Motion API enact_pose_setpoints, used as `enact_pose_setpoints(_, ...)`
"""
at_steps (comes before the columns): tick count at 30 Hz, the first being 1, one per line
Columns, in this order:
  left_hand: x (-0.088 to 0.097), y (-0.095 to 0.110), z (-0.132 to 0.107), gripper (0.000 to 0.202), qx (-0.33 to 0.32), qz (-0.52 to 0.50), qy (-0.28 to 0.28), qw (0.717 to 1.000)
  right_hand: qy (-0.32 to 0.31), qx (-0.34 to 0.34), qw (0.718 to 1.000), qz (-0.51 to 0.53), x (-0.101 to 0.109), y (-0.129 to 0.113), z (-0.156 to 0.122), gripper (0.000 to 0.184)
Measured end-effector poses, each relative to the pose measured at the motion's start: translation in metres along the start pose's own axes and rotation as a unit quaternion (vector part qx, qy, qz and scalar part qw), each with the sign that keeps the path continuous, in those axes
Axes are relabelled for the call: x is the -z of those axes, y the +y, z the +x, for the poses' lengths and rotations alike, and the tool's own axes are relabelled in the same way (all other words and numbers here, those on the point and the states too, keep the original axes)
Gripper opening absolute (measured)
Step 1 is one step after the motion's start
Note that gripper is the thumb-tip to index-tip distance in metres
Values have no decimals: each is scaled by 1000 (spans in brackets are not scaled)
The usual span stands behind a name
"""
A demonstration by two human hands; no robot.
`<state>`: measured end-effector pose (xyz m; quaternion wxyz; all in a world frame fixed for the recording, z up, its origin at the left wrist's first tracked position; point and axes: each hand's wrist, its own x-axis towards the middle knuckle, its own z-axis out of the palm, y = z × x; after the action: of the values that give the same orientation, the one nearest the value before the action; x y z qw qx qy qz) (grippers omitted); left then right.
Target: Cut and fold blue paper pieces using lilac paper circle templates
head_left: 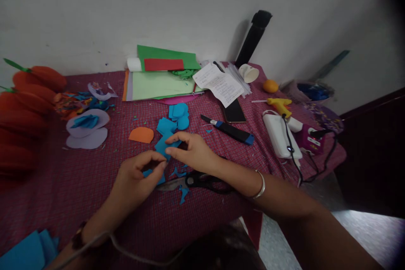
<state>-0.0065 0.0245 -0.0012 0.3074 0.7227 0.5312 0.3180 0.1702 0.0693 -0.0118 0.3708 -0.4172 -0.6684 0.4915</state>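
Just in front of me, my right hand (198, 152) pinches a blue paper or foam piece (162, 147) between thumb and index finger. My left hand (137, 177) is closed too, its thumb and fingertips pressed together at the lower edge of that piece. Another blue piece (160, 178) shows partly from under the left fingers. Beyond the hands lie cut blue shapes (179, 112), some with rounded ends. Black-handled scissors (190, 180) rest beneath my right wrist, with blue scraps (183, 194) around the blades.
An orange cutout (141, 135) lies left of the blue shapes. A utility knife (234, 132), phone (234, 112), written sheet (219, 83), yellow glue gun (280, 105) and white power bank (281, 135) with cables are rightward. Orange pumpkin shapes (28, 105) stand left; blue sheets (25, 253) lie near front.
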Motion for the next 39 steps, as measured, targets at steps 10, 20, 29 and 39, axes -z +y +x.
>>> enact_pose_setpoints(10, -1, 3, 4, 11, 60, -67, 0, 996, -3, 4, 1000, -18, 0, 2, 0, 26)
enact_pose_setpoints(20, 19, 5, 6, 22, 175, -204, 8, 963, -41, 10, 998, 52, 12, -7, 1, 37)
enact_pose_setpoints(29, 28, -6, 9, 23, 192, -408, 14, 892, -147, -37, 978, 141, 17, -9, 2, 36)
enact_pose_setpoints(39, 2, 6, 5, 23, 221, -331, 20, 917, 38, 48, 998, -17, 4, -9, -1, 21)
